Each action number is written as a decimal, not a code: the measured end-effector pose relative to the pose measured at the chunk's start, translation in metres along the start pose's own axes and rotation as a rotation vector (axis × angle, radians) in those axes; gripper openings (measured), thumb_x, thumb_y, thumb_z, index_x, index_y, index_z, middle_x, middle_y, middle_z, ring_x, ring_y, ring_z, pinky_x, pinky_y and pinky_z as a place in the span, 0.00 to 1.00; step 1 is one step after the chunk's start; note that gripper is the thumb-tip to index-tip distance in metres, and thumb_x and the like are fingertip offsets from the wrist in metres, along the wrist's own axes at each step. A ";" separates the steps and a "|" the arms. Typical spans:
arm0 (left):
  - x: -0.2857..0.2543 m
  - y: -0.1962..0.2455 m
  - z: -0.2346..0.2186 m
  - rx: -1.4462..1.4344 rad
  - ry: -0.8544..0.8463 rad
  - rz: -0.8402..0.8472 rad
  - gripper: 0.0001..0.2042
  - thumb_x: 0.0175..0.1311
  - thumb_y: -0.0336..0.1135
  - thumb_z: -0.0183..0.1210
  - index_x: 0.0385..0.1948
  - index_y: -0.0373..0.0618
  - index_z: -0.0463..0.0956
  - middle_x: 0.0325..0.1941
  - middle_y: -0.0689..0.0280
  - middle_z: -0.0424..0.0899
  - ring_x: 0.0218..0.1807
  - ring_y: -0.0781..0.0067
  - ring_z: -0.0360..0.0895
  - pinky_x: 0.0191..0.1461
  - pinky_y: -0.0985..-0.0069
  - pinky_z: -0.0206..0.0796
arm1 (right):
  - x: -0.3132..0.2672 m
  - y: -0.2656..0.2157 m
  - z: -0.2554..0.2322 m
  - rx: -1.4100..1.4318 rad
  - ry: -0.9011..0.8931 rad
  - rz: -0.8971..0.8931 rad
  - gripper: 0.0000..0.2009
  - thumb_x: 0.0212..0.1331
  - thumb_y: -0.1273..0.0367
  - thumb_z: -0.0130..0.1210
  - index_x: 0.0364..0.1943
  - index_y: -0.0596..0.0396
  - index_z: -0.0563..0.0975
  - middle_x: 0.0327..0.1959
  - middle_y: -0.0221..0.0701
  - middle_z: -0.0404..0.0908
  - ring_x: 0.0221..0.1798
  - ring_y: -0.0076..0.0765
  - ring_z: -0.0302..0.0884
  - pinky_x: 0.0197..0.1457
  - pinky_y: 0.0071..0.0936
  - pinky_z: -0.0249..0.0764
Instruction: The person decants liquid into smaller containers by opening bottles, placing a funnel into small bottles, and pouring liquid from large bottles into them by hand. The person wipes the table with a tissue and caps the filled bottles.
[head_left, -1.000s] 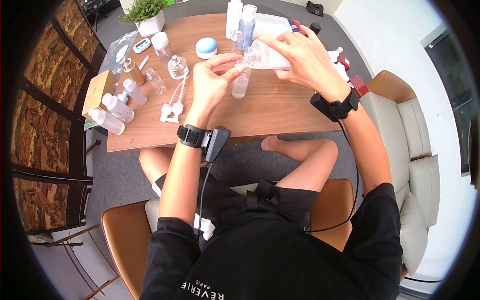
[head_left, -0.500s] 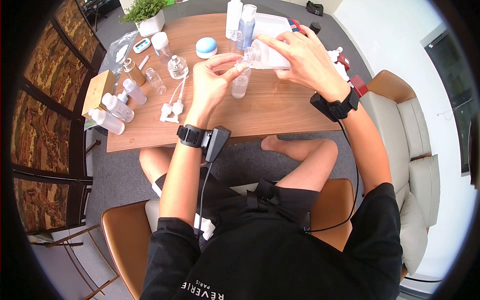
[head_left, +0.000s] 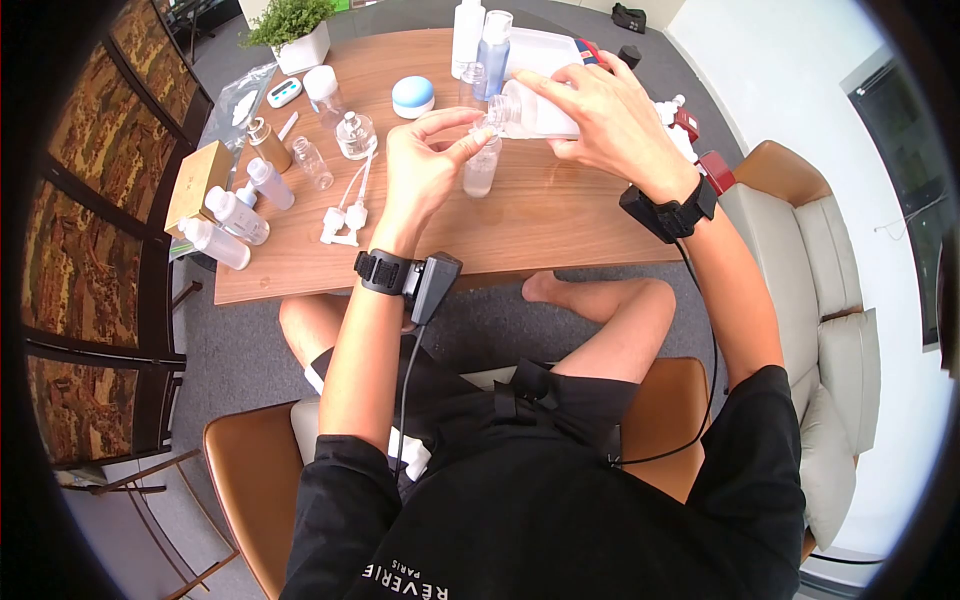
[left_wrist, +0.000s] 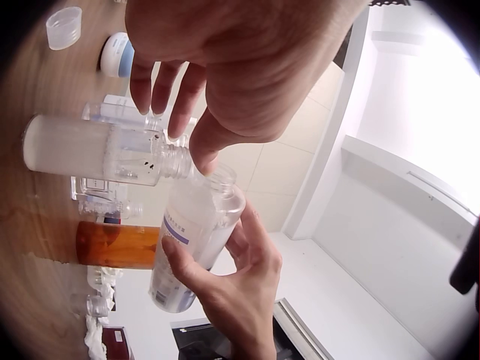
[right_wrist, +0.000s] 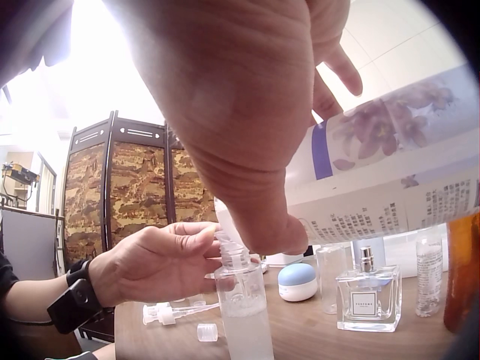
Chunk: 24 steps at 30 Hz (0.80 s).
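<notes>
A: Main thing? Big white bottle point(head_left: 540, 110), tipped on its side over the far middle of the surface point(head_left: 540, 215), mouth touching the neck of the small clear bottle point(head_left: 480, 168).

B: Who holds what?

A: Right hand point(head_left: 610, 120) is wrapped round the big bottle's body. Left hand point(head_left: 425, 165) pinches the small bottle's neck with thumb and fingertips. Small bottle stands upright on the surface, partly full of cloudy liquid.

B: Wrist views agree?

A: Yes. Left wrist view shows the big bottle point(left_wrist: 191, 251) gripped from below, mouth at the small one point(left_wrist: 105, 154). Right wrist view shows the small bottle point(right_wrist: 244, 315) standing, left hand point(right_wrist: 154, 262) on its neck.

B: Around it?

A: Blue-and-white jar point(head_left: 412, 95) just beyond, square perfume bottle point(head_left: 355, 135) to the left, loose pump tops point(head_left: 342, 222) nearer the front edge. More small bottles point(head_left: 232, 215) and a tan box point(head_left: 195, 180) at the left edge, potted plant point(head_left: 290, 30) at the far left corner.
</notes>
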<state>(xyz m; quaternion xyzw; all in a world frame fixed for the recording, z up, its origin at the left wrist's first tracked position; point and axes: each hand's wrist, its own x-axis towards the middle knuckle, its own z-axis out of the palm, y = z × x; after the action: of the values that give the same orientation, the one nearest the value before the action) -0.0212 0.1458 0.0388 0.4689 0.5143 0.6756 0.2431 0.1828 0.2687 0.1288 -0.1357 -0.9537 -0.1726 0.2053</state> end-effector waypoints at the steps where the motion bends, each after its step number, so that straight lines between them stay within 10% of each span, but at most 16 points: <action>1: 0.000 0.000 0.000 0.007 0.002 0.004 0.13 0.60 0.27 0.75 0.47 0.39 0.89 0.50 0.59 0.91 0.41 0.74 0.89 0.42 0.77 0.82 | 0.000 0.000 0.000 0.006 -0.003 0.002 0.40 0.47 0.65 0.75 0.71 0.36 0.75 0.51 0.34 0.84 0.58 0.42 0.81 0.74 0.55 0.61; 24: 0.002 -0.001 -0.001 0.015 -0.001 -0.004 0.13 0.59 0.28 0.75 0.46 0.39 0.89 0.50 0.59 0.91 0.46 0.74 0.88 0.46 0.76 0.82 | 0.000 0.000 -0.001 -0.012 0.009 -0.008 0.40 0.46 0.65 0.75 0.71 0.36 0.75 0.50 0.34 0.84 0.57 0.42 0.82 0.74 0.54 0.62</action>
<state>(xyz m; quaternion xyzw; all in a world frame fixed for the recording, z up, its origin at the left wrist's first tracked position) -0.0227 0.1471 0.0382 0.4699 0.5204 0.6710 0.2412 0.1829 0.2681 0.1297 -0.1324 -0.9523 -0.1798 0.2081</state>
